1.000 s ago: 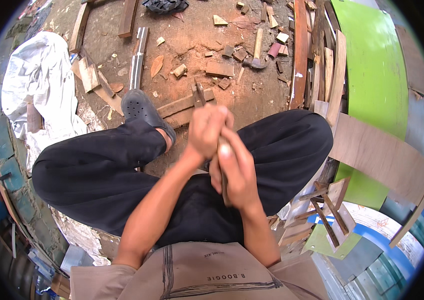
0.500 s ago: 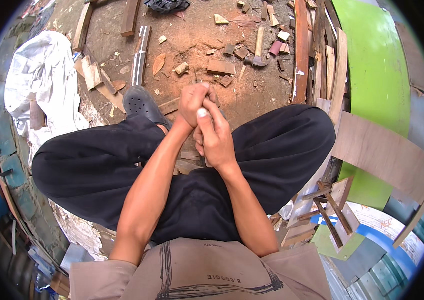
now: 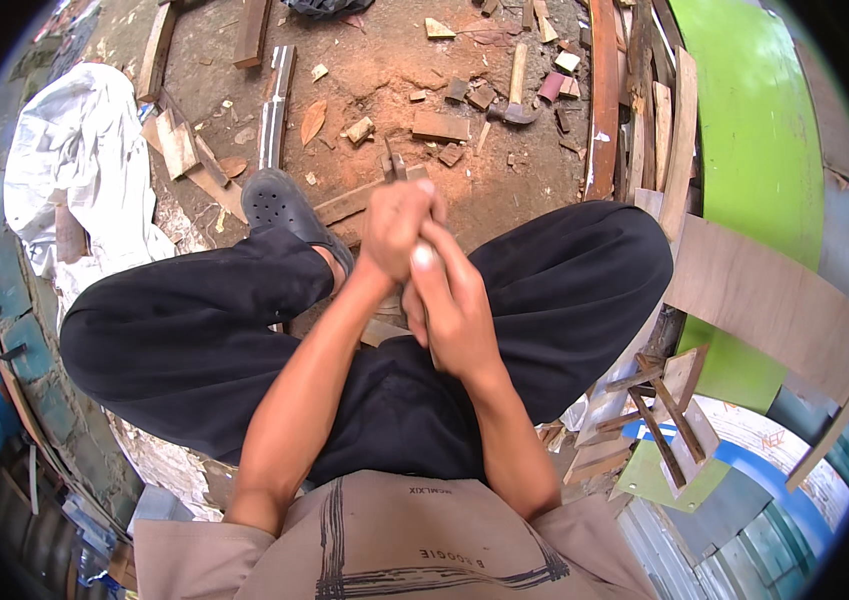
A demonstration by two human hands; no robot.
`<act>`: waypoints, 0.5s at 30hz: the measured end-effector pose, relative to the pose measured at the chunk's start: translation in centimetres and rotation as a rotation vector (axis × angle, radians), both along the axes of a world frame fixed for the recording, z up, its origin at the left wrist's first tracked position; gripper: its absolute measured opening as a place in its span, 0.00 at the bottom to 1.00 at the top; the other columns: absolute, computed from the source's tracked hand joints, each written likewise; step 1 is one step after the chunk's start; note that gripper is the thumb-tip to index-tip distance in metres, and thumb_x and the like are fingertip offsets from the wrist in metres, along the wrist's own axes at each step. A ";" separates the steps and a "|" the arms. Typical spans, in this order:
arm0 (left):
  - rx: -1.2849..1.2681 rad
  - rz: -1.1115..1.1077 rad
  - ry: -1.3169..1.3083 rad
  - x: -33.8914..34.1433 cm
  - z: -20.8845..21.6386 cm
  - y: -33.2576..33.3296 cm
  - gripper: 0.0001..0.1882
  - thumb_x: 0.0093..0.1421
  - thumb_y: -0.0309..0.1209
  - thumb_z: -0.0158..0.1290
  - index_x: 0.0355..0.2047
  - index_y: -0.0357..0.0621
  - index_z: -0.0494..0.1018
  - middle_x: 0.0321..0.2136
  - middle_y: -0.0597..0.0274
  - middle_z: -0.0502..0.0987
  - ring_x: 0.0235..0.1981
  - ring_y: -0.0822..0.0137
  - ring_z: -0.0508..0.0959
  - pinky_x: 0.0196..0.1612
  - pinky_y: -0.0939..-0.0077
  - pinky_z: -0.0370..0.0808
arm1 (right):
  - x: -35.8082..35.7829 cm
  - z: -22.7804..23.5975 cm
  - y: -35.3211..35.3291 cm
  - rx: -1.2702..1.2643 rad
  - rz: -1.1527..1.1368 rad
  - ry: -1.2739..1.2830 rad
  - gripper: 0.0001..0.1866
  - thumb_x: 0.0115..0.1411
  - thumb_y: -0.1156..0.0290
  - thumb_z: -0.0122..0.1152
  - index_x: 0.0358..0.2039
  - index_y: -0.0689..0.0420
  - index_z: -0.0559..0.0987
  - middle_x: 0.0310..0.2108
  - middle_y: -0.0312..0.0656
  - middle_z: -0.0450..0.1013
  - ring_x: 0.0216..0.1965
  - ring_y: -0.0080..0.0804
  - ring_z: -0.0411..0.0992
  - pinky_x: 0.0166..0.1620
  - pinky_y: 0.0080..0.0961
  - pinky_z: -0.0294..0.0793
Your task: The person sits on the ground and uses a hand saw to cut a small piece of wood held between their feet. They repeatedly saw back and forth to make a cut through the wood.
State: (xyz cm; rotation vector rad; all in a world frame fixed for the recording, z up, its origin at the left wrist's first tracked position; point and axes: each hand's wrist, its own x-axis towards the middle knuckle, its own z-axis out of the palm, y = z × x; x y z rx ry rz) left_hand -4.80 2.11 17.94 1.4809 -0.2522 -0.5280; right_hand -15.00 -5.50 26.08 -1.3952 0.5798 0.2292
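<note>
Between my bent knees, my left hand (image 3: pixel 399 225) is closed in a fist, with its fingers curled over. My right hand (image 3: pixel 452 305) presses up against it from the near right side, thumb on top and fingers wrapped round. What they grip is hidden under the fingers. Just beyond my knuckles a narrow dark upright piece (image 3: pixel 391 162) sticks up; whether it belongs to the held thing I cannot tell. A wooden strip (image 3: pixel 346 203) lies beside it, next to my grey clog (image 3: pixel 274 203).
On the reddish ground ahead are a claw hammer (image 3: pixel 516 90), a wood block (image 3: pixel 441 126) and several offcuts. A metal-faced bar (image 3: pixel 274 115) lies left of them, a white cloth sack (image 3: pixel 74 160) farther left. Planks (image 3: pixel 602 110) and a green panel (image 3: pixel 754 150) stand at the right.
Both hands have shifted slightly right and nearer to me, still together. More of the dark upright piece and the wooden strip beyond them now shows.
</note>
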 end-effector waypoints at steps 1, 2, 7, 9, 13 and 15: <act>-0.026 -0.013 -0.087 -2.3 2.2 0.7 0.23 0.66 0.39 0.41 0.17 0.41 0.72 0.16 0.58 0.73 0.20 0.64 0.71 0.34 0.69 0.69 | -1.8 3.0 0.0 0.009 0.039 0.008 0.28 0.72 0.59 0.50 0.63 0.66 0.66 0.36 0.50 0.74 0.36 0.32 0.72 0.40 0.28 0.70; -0.058 -0.027 -0.150 -4.4 5.0 1.3 0.24 0.66 0.41 0.40 0.17 0.40 0.71 0.16 0.58 0.73 0.20 0.65 0.71 0.32 0.70 0.68 | -3.9 6.0 -0.2 0.018 0.086 0.005 0.29 0.71 0.60 0.50 0.64 0.68 0.65 0.40 0.55 0.74 0.42 0.37 0.74 0.45 0.29 0.71; -0.131 0.017 -0.015 -3.5 4.3 1.2 0.23 0.66 0.38 0.40 0.18 0.40 0.72 0.16 0.59 0.73 0.21 0.64 0.72 0.37 0.71 0.68 | -2.0 4.9 0.5 0.000 0.073 -0.013 0.29 0.71 0.60 0.49 0.64 0.69 0.65 0.47 0.63 0.75 0.54 0.48 0.76 0.55 0.32 0.71; -0.049 0.034 -0.098 0.5 -1.7 0.2 0.24 0.67 0.40 0.40 0.20 0.36 0.73 0.16 0.60 0.73 0.19 0.68 0.72 0.25 0.72 0.68 | 0.8 0.0 0.1 -0.036 0.034 -0.014 0.27 0.72 0.61 0.49 0.63 0.68 0.66 0.48 0.63 0.75 0.54 0.50 0.76 0.56 0.33 0.71; 0.008 -0.016 -0.137 -1.2 1.7 0.7 0.22 0.66 0.38 0.41 0.18 0.41 0.72 0.16 0.59 0.73 0.19 0.62 0.71 0.30 0.69 0.69 | 0.4 2.2 0.2 -0.020 0.023 0.021 0.28 0.72 0.61 0.49 0.63 0.70 0.65 0.50 0.64 0.74 0.57 0.52 0.74 0.58 0.33 0.69; -0.107 -0.024 -0.216 -5.2 6.7 1.8 0.20 0.65 0.37 0.42 0.18 0.43 0.71 0.16 0.60 0.73 0.21 0.61 0.71 0.36 0.69 0.68 | -4.2 6.7 0.1 0.025 0.093 -0.009 0.29 0.71 0.60 0.50 0.63 0.70 0.65 0.50 0.64 0.74 0.56 0.50 0.74 0.57 0.33 0.70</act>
